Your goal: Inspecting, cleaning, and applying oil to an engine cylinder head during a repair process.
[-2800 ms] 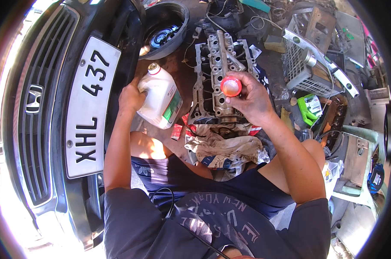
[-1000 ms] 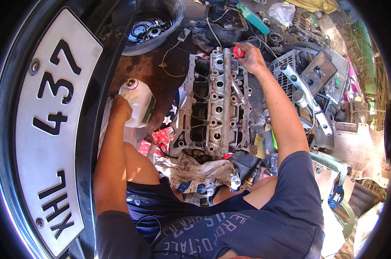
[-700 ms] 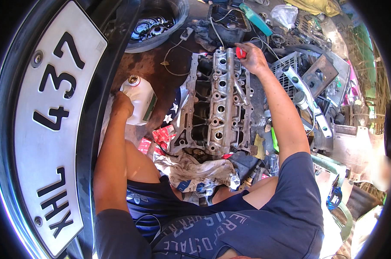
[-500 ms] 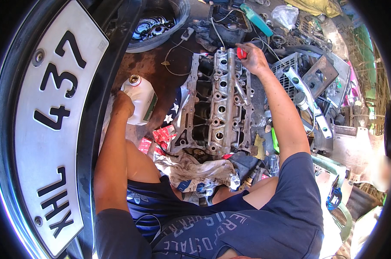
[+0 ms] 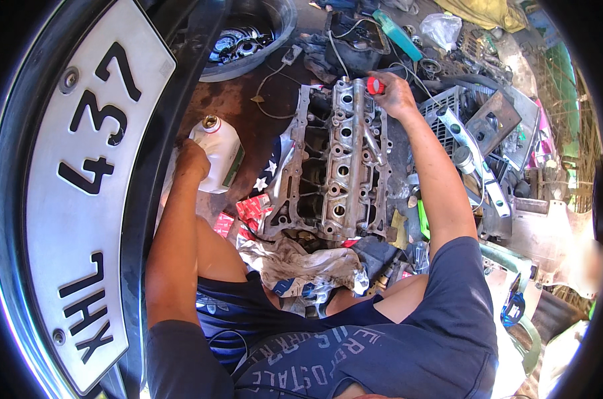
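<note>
My left hand (image 5: 192, 159) is closed on the side of a white plastic jug (image 5: 221, 149), whose open spout points up. A small red cap (image 5: 375, 86) is pinched in my right hand (image 5: 396, 96), above the far right end of a metal cylinder head (image 5: 342, 159). That head is long, with a row of round holes, and lies lengthwise in front of me on a larger engine casting (image 5: 290, 193). How the fingers of my left hand wrap the jug is partly hidden behind the wrist.
A car's number plate (image 5: 95, 193) and bumper fill the left side. A grey basin (image 5: 248, 63) of oily parts stands far left. Dirty rags (image 5: 295, 263) and red-white boxes (image 5: 253, 207) lie near my legs. Metal parts and a grey crate (image 5: 441, 110) crowd the right.
The red cap has turned a little in my right hand, showing more of its face. The jug stays in my left hand. The whole view has shifted slightly.
</note>
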Demonstrator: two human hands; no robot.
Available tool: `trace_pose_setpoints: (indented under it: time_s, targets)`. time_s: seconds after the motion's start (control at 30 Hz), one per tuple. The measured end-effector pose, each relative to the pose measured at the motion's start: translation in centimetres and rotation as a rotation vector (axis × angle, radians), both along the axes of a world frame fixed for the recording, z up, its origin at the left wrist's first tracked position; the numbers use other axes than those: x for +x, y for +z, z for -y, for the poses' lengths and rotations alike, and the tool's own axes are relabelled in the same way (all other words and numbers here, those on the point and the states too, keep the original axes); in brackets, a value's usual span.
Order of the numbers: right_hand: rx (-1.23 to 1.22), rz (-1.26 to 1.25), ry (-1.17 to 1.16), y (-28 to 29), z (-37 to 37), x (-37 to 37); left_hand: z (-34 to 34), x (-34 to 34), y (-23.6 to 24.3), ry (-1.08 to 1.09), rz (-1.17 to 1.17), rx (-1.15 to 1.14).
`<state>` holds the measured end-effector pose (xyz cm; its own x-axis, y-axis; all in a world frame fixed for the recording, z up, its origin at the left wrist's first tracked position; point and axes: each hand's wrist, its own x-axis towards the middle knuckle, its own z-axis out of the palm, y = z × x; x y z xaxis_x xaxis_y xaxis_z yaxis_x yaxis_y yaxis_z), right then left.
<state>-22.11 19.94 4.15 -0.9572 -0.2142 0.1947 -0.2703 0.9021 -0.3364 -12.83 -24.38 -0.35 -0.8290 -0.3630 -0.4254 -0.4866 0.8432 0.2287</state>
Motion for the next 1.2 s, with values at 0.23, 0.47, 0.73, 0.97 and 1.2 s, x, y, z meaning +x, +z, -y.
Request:
trace_pose_setpoints:
  time_s: [0.23,0.47,0.73,0.97,1.2]
  targets:
    - [-0.253,0.04,-0.071,1.0,-0.3,-0.9,0.2,-0.1,-0.3,-0.029,-0.02,0.002]
    - [-0.061,0.121,-0.016,2.8,4.4,-1.4,-0.2,0.3,0.3,-0.009,-0.019,-0.009]
    - [0.325,0.129,0.005,3.3,7.4,-1.4,-0.1,0.1,0.2,0.042,-0.034,0.013]
    - [0.449,0.113,0.074,3.0,8.2,-1.7,-0.2,0.1,0.4,0.058,-0.046,0.051]
    - [0.447,0.085,0.116,2.7,7.9,-2.0,-0.4,0.1,0.5,0.049,-0.05,0.037]
